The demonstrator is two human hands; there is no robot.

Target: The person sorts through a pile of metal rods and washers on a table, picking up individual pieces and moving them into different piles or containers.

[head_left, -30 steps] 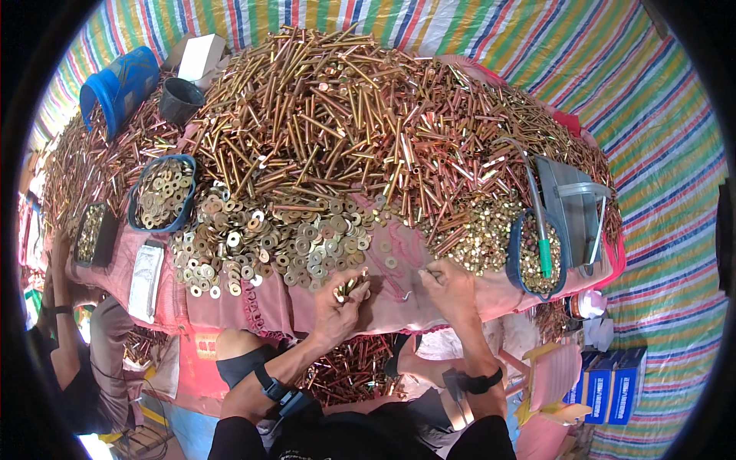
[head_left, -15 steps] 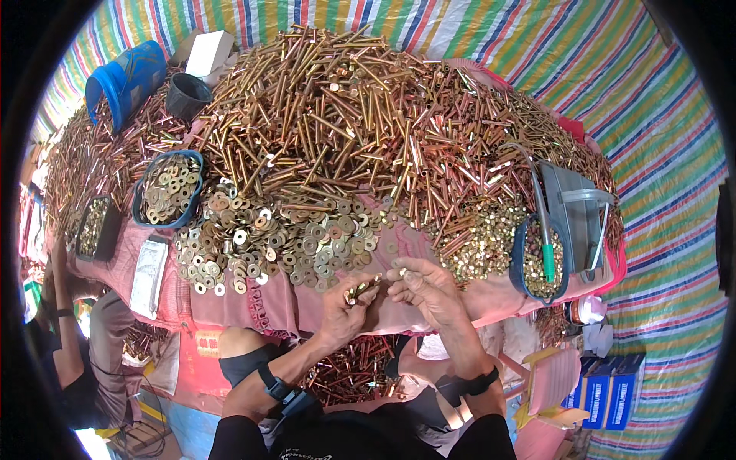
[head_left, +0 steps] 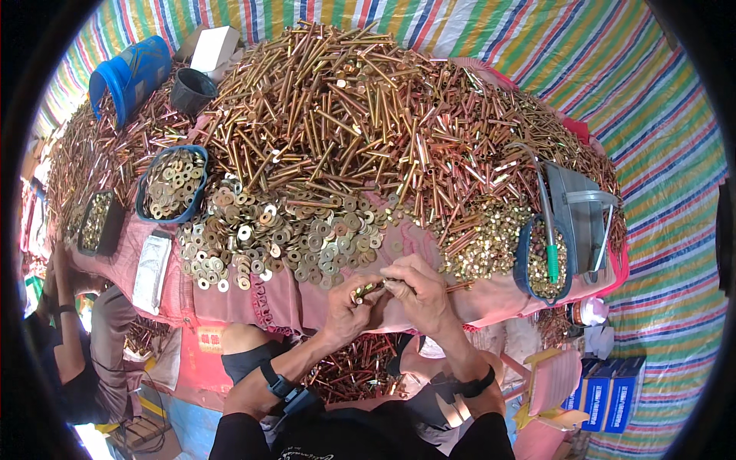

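Observation:
My left hand [head_left: 349, 305] and my right hand [head_left: 416, 285] meet at the near edge of the table, both pinching one long brass-coloured bolt [head_left: 458, 287] that lies sideways between them. Its shaft sticks out to the right past my right hand. Just beyond my fingers lies a spread of flat brass washers [head_left: 295, 238] on the pink cloth [head_left: 268, 303]. Behind the washers rises a big heap of long bolts [head_left: 360, 115]. A drift of small nuts [head_left: 487, 257] lies to the right of my right hand.
A blue tray of washers [head_left: 172, 184] and a dark tray [head_left: 100, 222] stand at the left. A blue tub of nuts [head_left: 540, 264] and a grey scoop [head_left: 575, 215] stand at the right. A black cup [head_left: 192, 90] and blue jug [head_left: 130, 73] stand far left. Another person [head_left: 84, 345] sits lower left.
My hands were apart a second ago, the right one further right. They have since come together at the table's edge and both hold the bolt.

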